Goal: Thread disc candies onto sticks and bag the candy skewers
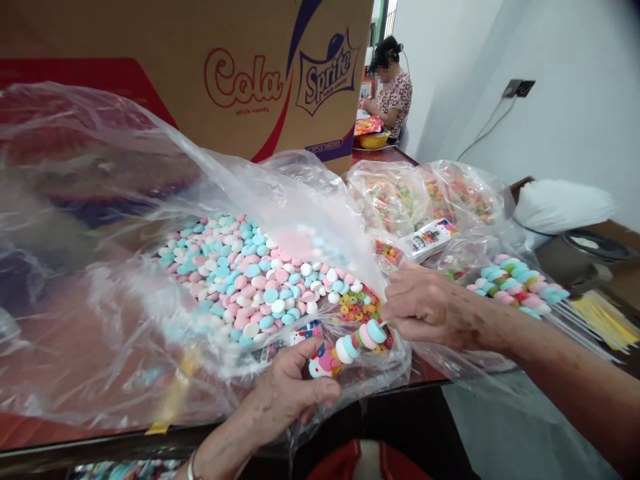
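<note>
A candy skewer (347, 349) of pink, white and blue candies with small coloured rings between them slants up to the right. My left hand (287, 383) is closed around its lower end, where a colourful printed card (323, 362) shows between thumb and fingers. At the upper end, the fingers of my right hand (425, 303) are pinched by the white stick tip; their exact hold is partly hidden. Behind my hands a heap of pastel candies (250, 283) lies in a clear plastic bag (320, 207). Small fruit-coloured rings (359, 305) lie beside the heap.
A large carton (150, 40) stands behind the bag. To the right are bags of coloured rings (390, 193), a stack of printed cards (431, 238), finished candy skewers (517, 283), white and yellow sticks (603, 320) and a dark pot (575, 257). Another person (395, 93) sits farther back.
</note>
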Available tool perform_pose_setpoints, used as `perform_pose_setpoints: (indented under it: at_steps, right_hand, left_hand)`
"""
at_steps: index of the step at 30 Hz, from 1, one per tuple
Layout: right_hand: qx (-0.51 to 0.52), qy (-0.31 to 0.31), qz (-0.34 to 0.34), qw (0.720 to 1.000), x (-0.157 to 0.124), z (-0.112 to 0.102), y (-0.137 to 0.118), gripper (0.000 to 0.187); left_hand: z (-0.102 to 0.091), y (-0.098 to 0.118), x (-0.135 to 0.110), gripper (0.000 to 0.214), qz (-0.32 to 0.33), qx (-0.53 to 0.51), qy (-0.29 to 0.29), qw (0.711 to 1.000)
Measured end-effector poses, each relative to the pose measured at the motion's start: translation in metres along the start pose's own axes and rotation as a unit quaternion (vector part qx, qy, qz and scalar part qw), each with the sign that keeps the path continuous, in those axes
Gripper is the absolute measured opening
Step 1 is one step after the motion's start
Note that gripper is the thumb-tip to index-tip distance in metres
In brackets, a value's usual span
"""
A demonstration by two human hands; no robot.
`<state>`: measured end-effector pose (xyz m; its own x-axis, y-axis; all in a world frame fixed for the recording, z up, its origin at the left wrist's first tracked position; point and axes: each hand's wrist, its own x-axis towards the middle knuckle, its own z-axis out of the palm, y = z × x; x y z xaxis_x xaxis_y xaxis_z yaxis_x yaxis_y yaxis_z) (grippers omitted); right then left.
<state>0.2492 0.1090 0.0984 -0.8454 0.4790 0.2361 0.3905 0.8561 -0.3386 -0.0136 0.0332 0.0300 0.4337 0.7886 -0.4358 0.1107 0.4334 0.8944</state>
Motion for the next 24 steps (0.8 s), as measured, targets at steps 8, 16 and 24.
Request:
perform_pose_setpoints:
  at_steps: [8, 16, 24]
  right_hand:
    - [-0.033, -0.051, -0.057, 0.997, 0.015, -0.007, -0.011, 0.028]
    - [0.083, -0.103, 0.007, 0.991, 0.024, 0.020, -0.006, 0.020]
    - [0.101, -0.064, -0.020, 0.993, 0.026, 0.035, -0.001, 0.025]
  left_hand:
    - [-0.007, 0.031, 0.001, 0.031, 0.068, 0.228, -0.089, 0.967]
    - [-0.002, 0.024, 0.010, 0.044, -0.048, 0.080, -0.136, 0.986]
    - [0.012, 0.028, 0.016, 0.045, -0.076, 0.036, -0.093, 0.992]
